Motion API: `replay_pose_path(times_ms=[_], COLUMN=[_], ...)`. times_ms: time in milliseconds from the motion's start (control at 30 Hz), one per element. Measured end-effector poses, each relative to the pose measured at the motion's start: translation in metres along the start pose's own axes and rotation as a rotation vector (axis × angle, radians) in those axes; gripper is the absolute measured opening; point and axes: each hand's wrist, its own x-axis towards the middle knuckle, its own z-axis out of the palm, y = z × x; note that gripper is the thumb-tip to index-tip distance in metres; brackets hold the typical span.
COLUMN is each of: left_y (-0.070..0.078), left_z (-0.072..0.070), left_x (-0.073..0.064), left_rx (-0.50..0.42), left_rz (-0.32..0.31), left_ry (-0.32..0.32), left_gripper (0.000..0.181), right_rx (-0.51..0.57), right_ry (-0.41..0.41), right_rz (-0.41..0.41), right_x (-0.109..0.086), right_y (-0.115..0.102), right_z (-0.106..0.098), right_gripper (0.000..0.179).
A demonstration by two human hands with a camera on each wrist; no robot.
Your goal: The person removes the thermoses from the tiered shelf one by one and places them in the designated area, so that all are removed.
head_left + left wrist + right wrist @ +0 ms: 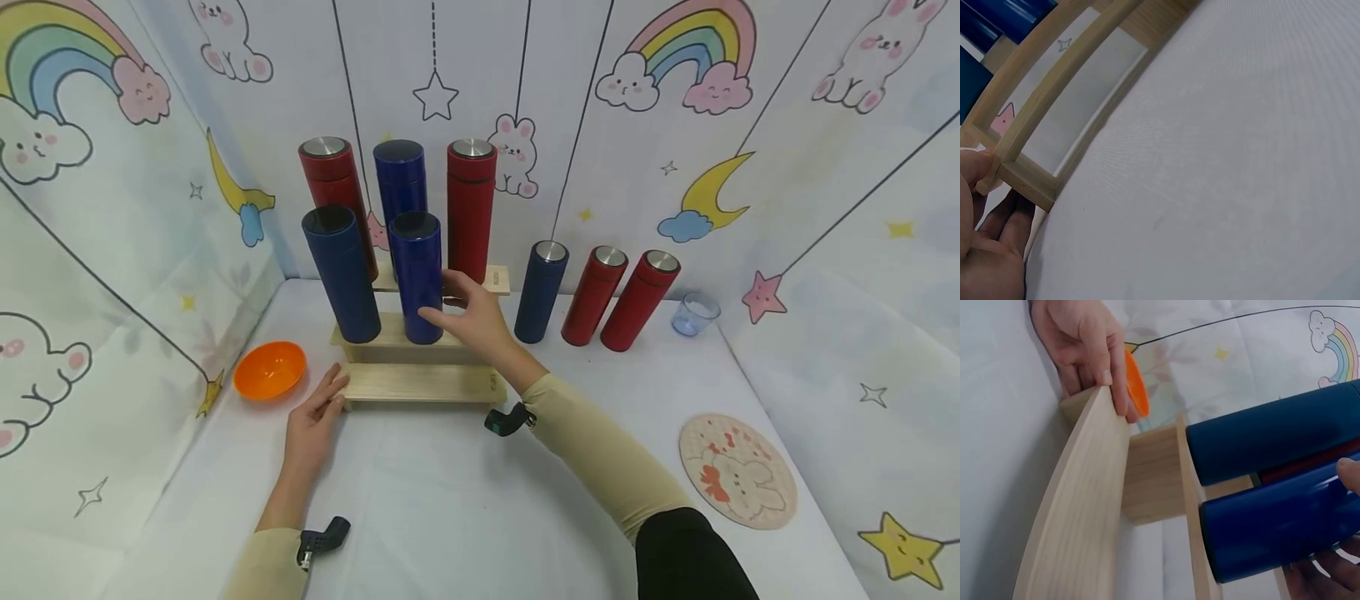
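The right hand (476, 318) is curling thumb and fingers round the bright blue bottle (417, 271), closed to its width. That bottle is standing about midway along the middle step of the wooden rack (420, 383), by its front edge. The left hand (311, 429) is gripping the bottom step's left end.

A dark blue bottle (343, 275) is standing near the middle step's left end. Behind, a tall red bottle (330, 175), a capped blue bottle (401, 179) and a second red bottle (471, 217) are occupying the top step.

Along the table's (420, 508) back edge, a navy bottle (542, 292) and two red ones are standing. A bluish glass (696, 315) is sitting near the back right corner, a round mat (738, 471) is lying by the right edge, and an orange bowl (270, 371) is resting toward the left edge.
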Motion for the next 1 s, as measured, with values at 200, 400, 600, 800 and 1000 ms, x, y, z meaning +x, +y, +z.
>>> replay_pose_path(times_ms=[200, 400, 600, 800, 1000], left_y=[0.002, 0.003, 0.002, 0.002, 0.0], left_z=[0.0, 0.0, 0.003, 0.003, 0.0], left_x=[0.0, 0.001, 0.006, 0.007, 0.004], left_rx=[0.005, -0.018, -0.005, 0.018, 0.037], left_rz=[0.021, 0.036, 0.009, 0.022, 0.035], left_ry=[0.001, 0.004, 0.004, -0.006, 0.006], left_gripper=[0.038, 0.038, 0.039, 0.039, 0.037], right_rx=[0.012, 0.015, 0.02, 0.042, 0.013], right_ry=[0.013, 0.04, 0.064, 0.102, 0.113], right_rz=[0.01, -0.001, -0.007, -0.003, -0.024], right_x=[0.003, 0.005, 0.004, 0.001, -0.008], right_y=[0.0, 0.002, 0.005, 0.006, 0.006], right_z=[0.004, 0.007, 0.006, 0.005, 0.0], right_gripper=[0.067, 0.066, 0.064, 0.063, 0.063])
